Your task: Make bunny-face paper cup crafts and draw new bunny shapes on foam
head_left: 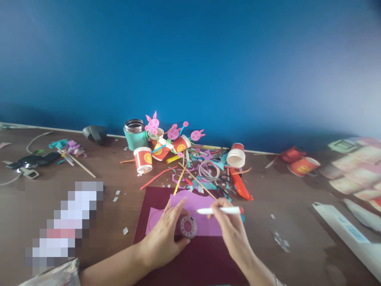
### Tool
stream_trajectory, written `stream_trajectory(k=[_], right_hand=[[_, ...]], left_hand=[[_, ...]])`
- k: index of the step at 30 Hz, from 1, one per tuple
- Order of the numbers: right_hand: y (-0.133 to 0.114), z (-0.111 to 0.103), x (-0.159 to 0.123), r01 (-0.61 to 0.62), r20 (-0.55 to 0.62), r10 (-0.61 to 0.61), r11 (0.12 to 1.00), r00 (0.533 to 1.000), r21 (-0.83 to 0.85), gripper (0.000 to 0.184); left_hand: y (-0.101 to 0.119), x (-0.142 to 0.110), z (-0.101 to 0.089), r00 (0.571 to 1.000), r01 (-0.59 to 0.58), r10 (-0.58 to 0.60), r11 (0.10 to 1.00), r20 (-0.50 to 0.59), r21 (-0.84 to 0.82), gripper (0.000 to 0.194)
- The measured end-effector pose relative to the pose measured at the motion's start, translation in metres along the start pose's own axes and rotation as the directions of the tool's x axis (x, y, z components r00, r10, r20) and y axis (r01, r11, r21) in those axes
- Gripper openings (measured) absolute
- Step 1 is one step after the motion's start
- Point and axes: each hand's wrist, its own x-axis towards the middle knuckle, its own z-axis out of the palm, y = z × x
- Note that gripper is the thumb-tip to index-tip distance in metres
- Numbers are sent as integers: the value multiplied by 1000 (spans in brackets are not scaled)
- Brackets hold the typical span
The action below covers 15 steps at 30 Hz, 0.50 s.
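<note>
In my right hand (228,222) I grip a white marker (220,210) with a red end, held almost level, its tip pointing left above the purple paper (208,226). My left hand (166,230) is curved round a tape roll (188,227), thumb at its lower edge and fingers on its upper left side. The tape roll lies flat on the purple paper, which has a wavy cut upper edge. A curved red line shows on the paper's left part, partly hidden by my left hand. Beneath the paper is a dark maroon sheet (190,262).
Behind the sheet are red paper cups (143,160), pink animal cutouts (153,124), a teal mug (135,135), scissors (222,190), sticks and scraps. Keys (29,163) lie left; a red cup (304,166) and a white packet (348,234) lie right. A blue wall stands behind.
</note>
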Motion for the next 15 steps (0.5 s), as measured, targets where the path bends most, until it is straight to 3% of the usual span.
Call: stream_trajectory(k=[1,3,5,8,10,12,15], right_hand=[[2,-2,5,-118,-65,127,984,990,133,22],[4,-5,14,-219,-107,282,892,953,395,23],[6,-4,20,-255,-83,364,780,928,571,22],[7,-2,28,-279,-47,427,665,903,693,22],[8,-1,33,-289,-44,442,656,896,697,25],[8,1,41,-302,-54,438,698,898,649,27],[6,6,56,-268,-113,386,796,916,543,27]], left_hand=[[1,0,0,1000,17,-17,1000,-10,-12,96],[5,2,-4,998,50,-51,998,-42,-37,92],[9,5,-11,991,75,-81,996,-108,-54,87],[8,10,-30,959,109,-114,993,-260,-36,80],[-2,12,-43,930,135,-125,991,-347,5,76],[-18,13,-56,919,199,-147,974,-367,109,73],[-35,16,-67,934,219,-94,912,-344,347,70]])
